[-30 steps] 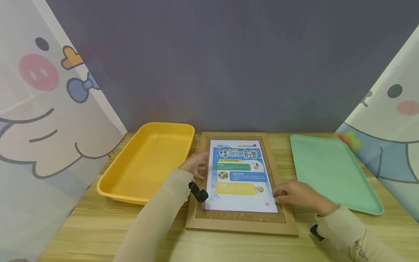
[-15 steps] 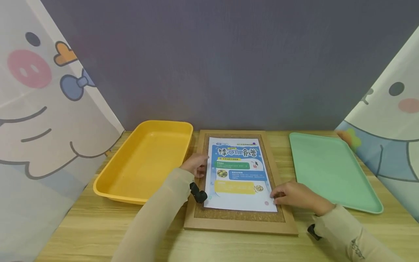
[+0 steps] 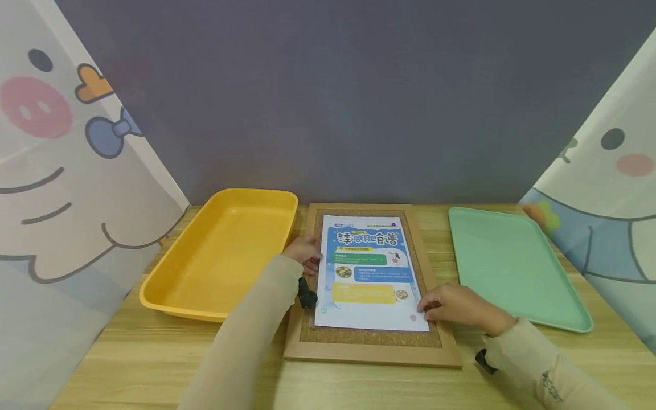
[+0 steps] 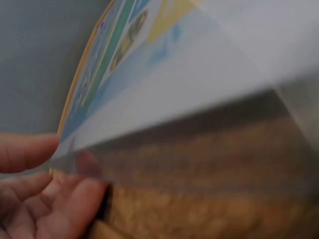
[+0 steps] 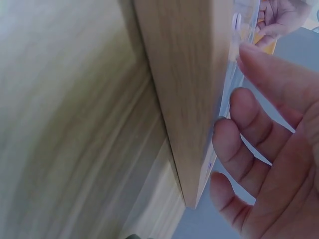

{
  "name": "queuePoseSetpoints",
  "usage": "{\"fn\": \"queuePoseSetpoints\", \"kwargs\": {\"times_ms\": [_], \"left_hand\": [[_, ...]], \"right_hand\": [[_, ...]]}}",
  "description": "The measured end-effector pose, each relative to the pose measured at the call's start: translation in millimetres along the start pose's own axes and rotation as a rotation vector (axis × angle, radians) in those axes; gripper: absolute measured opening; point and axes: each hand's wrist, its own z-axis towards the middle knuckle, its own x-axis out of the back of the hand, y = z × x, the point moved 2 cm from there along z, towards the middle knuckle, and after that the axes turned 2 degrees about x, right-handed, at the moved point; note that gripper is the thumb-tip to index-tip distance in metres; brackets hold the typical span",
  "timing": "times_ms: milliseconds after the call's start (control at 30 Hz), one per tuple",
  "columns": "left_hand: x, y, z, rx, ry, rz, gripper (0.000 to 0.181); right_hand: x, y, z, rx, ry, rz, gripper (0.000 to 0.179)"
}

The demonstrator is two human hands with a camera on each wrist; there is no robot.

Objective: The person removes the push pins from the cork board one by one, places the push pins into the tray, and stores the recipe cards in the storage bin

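Observation:
A printed poster with a blue heading and coloured text bars lies over a cork board in a wooden frame. Along its edge runs a clear plastic sheet, through which a fingertip shows in the left wrist view. My left hand pinches the sheet's left edge between thumb and fingers. At the lower right edge, my right hand has its thumb and curled fingertips on either side of the clear edge. The sheet's full outline is hard to see in the head view.
To the left of the board stands a deep yellow tray, close to my left forearm. A flat mint-green tray lies on the right. Behind the wooden table rises a dark grey panel, with cartoon-printed sheets at both sides.
The head view has shifted slightly, moving the scene a little to the left. Both hands keep nearly the same places at the poster's edges, the right one barely further left.

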Motion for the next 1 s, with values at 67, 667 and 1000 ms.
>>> {"fn": "queuePoseSetpoints", "kwargs": {"times_ms": [67,667,1000], "left_hand": [[1.8,0.3,1.9,0.007,-0.011,0.013,0.071],[1.6,4.9,1.8,0.033,0.016,0.065,0.077],[-0.8,1.9,5.8,0.047,0.036,0.062,0.075]], "right_hand": [[0,-1,1.0,0.003,0.002,-0.011,0.006],[-4,-8,7.0,-0.104,-0.008,0.054,0.007],[-9,-13,12.3,-0.125,-0.028,0.073,0.007]]}}
